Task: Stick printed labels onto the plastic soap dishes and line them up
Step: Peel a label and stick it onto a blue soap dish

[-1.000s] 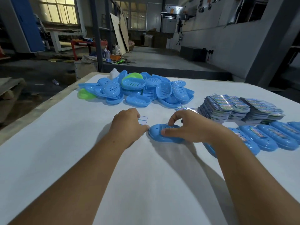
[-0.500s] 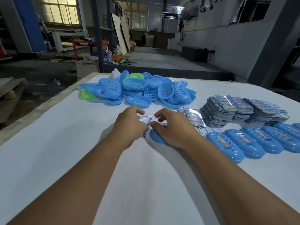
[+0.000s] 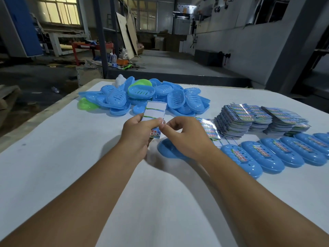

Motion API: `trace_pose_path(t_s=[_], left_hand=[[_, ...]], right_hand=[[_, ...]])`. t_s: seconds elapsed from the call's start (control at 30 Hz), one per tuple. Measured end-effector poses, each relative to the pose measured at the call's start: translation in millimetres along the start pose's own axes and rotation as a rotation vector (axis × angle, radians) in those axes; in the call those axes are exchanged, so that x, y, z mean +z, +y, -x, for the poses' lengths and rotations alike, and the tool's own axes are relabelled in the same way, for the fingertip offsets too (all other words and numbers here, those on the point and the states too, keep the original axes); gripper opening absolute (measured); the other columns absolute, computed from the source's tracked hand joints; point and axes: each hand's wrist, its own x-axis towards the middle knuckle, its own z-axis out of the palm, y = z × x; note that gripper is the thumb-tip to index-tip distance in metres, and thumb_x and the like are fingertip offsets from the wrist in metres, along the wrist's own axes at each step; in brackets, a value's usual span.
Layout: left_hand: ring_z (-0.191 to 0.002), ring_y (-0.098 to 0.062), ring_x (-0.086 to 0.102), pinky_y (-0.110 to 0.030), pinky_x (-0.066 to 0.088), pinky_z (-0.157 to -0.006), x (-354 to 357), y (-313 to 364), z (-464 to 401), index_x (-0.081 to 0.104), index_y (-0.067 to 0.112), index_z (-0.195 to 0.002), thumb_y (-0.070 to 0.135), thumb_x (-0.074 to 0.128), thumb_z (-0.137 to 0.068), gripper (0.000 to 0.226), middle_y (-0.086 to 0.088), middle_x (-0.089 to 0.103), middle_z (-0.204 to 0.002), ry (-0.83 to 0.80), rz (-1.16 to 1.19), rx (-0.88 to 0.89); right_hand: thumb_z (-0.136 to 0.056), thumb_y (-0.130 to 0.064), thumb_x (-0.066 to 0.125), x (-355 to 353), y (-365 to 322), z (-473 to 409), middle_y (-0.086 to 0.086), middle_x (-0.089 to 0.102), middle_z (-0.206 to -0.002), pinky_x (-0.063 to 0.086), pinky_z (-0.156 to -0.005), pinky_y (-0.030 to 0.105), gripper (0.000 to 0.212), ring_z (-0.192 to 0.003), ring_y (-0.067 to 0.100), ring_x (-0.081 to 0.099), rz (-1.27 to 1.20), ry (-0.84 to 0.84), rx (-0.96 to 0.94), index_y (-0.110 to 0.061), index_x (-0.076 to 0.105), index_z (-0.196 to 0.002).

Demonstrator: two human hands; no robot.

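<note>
My left hand holds a label sheet upright above the table, its white backing toward me and printed labels showing at its lower end. My right hand pinches the sheet's edge beside the left thumb. Below the right hand lies a plain blue soap dish, partly hidden by my wrist. A row of labelled blue soap dishes runs to the right edge. Behind it are stacks of printed label sheets.
A heap of unlabelled blue and green soap dishes lies at the far middle of the white table. A loose label sheet lies next to the stacks. The table's left edge borders the dark workshop floor.
Both hands have left the blue dish and risen. The left hand has lifted the label sheet upright, and the right hand now pinches its edge.
</note>
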Motion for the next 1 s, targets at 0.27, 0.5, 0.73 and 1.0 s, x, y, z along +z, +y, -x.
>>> trace_pose_path(t_s=[0.27, 0.5, 0.73, 1.0], left_hand=[[-0.069, -0.006, 0.071, -0.017, 0.052, -0.055, 3.3, 0.5, 2.8, 0.072, 0.02, -0.1, 0.012, 0.076, -0.084, 0.018, 0.005, 0.077, -0.087, -0.093, 0.039, -0.056], [-0.083, -0.01, 0.069, -0.031, 0.041, -0.067, -1.2, 4.9, -6.1, 0.062, 0.021, -0.092, 0.021, 0.065, -0.085, 0.007, 0.006, 0.078, -0.085, 0.028, -0.252, 0.05], [-0.064, -0.013, 0.054, -0.03, 0.04, -0.058, -1.8, 1.2, -8.2, 0.052, 0.026, -0.087, 0.022, 0.08, -0.075, 0.031, -0.007, 0.073, -0.086, 0.054, -0.525, 0.177], [-0.059, -0.011, 0.051, -0.027, 0.039, -0.056, -2.8, 1.5, -6.5, 0.051, 0.026, -0.086, 0.02, 0.08, -0.075, 0.032, 0.002, 0.071, -0.072, 0.029, -0.547, 0.208]], right_hand=[[-0.088, -0.014, 0.077, -6.4, -2.9, -1.9, -0.002, 0.075, -0.075, 0.052, -0.062, 0.018, 0.018, -0.067, 0.006, 0.068, -0.481, 0.043, 0.091, -0.017, 0.061, -0.094], [-0.095, -0.014, 0.065, -15.1, 10.5, -11.2, -0.015, 0.071, -0.067, 0.051, -0.061, 0.014, 0.017, -0.067, -0.005, 0.067, -0.383, 0.23, 0.121, -0.028, 0.057, -0.097], [-0.095, -0.016, 0.068, -14.5, 15.0, -12.6, -0.01, 0.07, -0.067, 0.048, -0.058, 0.01, 0.016, -0.066, -0.003, 0.066, -0.392, 0.242, 0.095, -0.027, 0.056, -0.094], [-0.095, -0.021, 0.068, -14.2, 15.3, -13.3, -0.009, 0.07, -0.072, 0.051, -0.06, 0.011, 0.016, -0.068, -0.001, 0.067, -0.343, 0.238, 0.094, -0.029, 0.055, -0.093]])
